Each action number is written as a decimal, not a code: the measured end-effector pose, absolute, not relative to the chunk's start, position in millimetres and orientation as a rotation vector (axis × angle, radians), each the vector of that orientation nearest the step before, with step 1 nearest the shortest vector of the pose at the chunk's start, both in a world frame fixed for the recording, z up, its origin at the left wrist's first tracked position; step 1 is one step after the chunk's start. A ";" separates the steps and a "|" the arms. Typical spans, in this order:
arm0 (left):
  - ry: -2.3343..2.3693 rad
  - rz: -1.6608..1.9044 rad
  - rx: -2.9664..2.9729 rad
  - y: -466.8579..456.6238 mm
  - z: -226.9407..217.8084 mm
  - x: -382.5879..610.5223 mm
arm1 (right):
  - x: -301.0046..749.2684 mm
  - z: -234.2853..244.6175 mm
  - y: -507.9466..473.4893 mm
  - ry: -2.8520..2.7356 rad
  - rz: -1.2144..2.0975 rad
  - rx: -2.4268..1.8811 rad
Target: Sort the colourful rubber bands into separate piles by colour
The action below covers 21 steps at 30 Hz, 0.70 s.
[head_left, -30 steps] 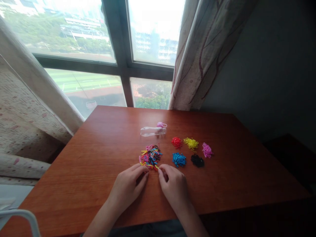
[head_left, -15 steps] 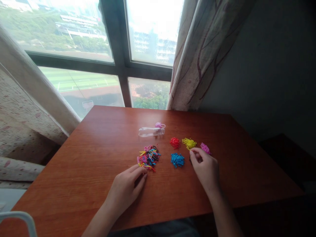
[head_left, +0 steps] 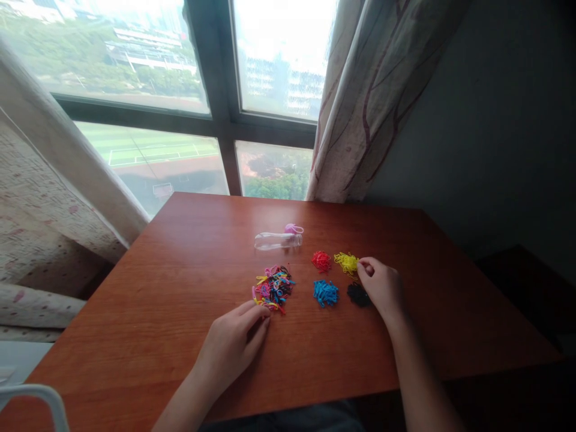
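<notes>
A jumbled heap of mixed-colour small rubber bands [head_left: 275, 288] lies on the wooden table. My left hand [head_left: 236, 336] rests at its near edge, thumb and fingers brought together at the tips; what they hold, if anything, is hidden. My right hand [head_left: 381, 288] is pinched at the right edge of the yellow rubber bands [head_left: 345, 262], and I cannot make out what is in the pinch. Close to its wrist side lie black rubber bands [head_left: 357, 294], partly covered by the hand. Blue rubber bands [head_left: 326, 293] and red rubber bands [head_left: 321, 261] form separate piles between the hands.
A clear plastic bottle [head_left: 278, 241] lies on its side farther back, a pink cap with a loop [head_left: 293, 229] beside its neck. The brown table [head_left: 180, 270] meets a window [head_left: 220, 90] with curtains. A white curved rail [head_left: 40, 393] shows at lower left.
My right hand has moved right and slightly away from me, uncovering the black pile and hiding the pink one. My left hand keeps its place at the mixed heap.
</notes>
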<state>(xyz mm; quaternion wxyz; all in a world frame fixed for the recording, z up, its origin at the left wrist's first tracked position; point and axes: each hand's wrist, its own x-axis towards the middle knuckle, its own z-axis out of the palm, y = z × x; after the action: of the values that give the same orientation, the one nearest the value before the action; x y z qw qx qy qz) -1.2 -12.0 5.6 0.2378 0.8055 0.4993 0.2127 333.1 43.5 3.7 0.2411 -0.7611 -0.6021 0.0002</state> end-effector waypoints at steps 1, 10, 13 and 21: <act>1.366 0.584 2.211 -12.1 5.5 -1.1 | 333.0 4.0 42.0 -1.637 0.001 -2.077; 1.368 0.613 2.228 -13.7 5.2 -0.9 | 294.7 16.6 10.2 -1.637 0.037 -1.840; 1.389 0.654 2.237 -13.7 3.7 -1.3 | 262.1 13.1 -6.9 -1.737 0.155 -1.723; 1.440 0.715 2.228 -12.4 0.6 -2.1 | 200.0 -10.9 -31.3 -1.905 0.378 -1.593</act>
<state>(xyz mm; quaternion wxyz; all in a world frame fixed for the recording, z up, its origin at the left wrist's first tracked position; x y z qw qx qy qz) -2.1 -12.4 0.6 0.1960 0.7952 0.5139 0.2552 200.0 -31.3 -10.9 0.3096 -0.6031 -0.7211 0.1430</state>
